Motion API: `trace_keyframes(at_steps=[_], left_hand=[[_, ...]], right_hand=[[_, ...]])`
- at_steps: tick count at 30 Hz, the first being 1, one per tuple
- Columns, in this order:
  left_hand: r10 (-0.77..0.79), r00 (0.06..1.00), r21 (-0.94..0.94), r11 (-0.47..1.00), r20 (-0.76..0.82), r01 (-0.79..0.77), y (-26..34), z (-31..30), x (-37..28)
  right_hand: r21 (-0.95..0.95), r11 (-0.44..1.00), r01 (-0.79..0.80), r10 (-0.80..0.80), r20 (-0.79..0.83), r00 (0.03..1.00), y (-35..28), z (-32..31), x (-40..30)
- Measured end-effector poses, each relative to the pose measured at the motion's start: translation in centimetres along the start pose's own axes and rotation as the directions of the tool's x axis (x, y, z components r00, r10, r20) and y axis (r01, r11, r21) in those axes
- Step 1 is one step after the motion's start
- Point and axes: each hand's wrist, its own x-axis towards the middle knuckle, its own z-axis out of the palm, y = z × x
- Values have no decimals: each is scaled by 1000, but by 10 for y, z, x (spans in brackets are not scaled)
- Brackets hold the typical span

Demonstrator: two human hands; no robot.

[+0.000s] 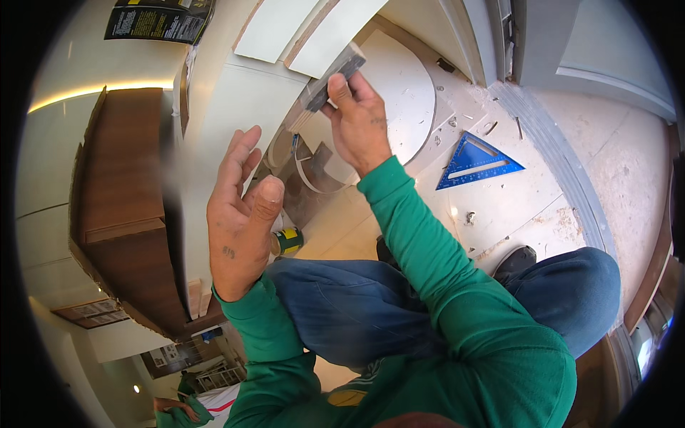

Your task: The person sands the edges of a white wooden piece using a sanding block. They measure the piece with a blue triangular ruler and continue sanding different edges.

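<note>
My right hand (358, 120) grips a dark grey block (337, 77), its ends pale and slightly blurred. Thumb on one face and fingers behind, it holds the block close to the raw lower edges of white panels (326, 35). To the left, my left hand (241, 214) is raised with fingers spread and nothing in it. A pale flat surface (230, 107) lies just beyond those fingers; whether they touch it I cannot tell. A blue rafter square (479, 163) rests on the dusty floor, right of my right forearm.
Below my left hand is a green and yellow can (287, 241). A white rounded board (409, 96) lies on the floor among scraps. Brown wooden cabinetry (123, 171) stands at left, a door frame (481, 48) at upper right. Another person's arm (176, 409) shows at lower left.
</note>
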Motion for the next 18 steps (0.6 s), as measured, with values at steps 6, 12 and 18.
trace_keyframes(at_steps=[6, 12, 18], left_hand=[[5, 998, -16, 1000, 63, -4, -12, -1, 1], [-11, 995, -10, 1000, 97, 12, -5, 7, 7], [-64, 996, -14, 998, 60, 65, -12, -1, -7]], right_hand=[[-11, 997, -83, 83, 9, 997, 13, 6, -14], [-132, 991, -18, 21, 18, 1000, -17, -9, 23], [-79, 981, 178, -177, 23, 984, -57, 0, 47]])
